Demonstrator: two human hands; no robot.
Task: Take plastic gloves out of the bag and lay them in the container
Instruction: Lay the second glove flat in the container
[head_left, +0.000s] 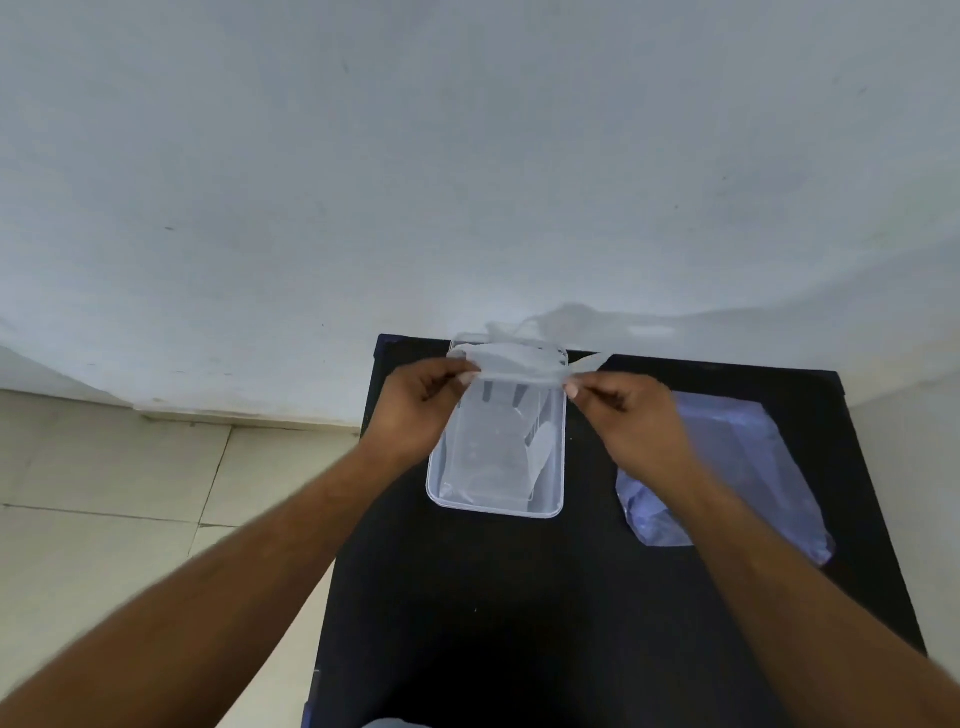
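Hands meet over the far end of the clear container (497, 506): the left hand (415, 410) and right hand (631, 415) each pinch an edge of a thin plastic glove (511, 364), stretched between their closed fingertips. Another glove (511, 452) seems to lie inside the container, though transparency blurs it. Right of the container, well apart on the black table (467, 597), lies the bag (727, 457).
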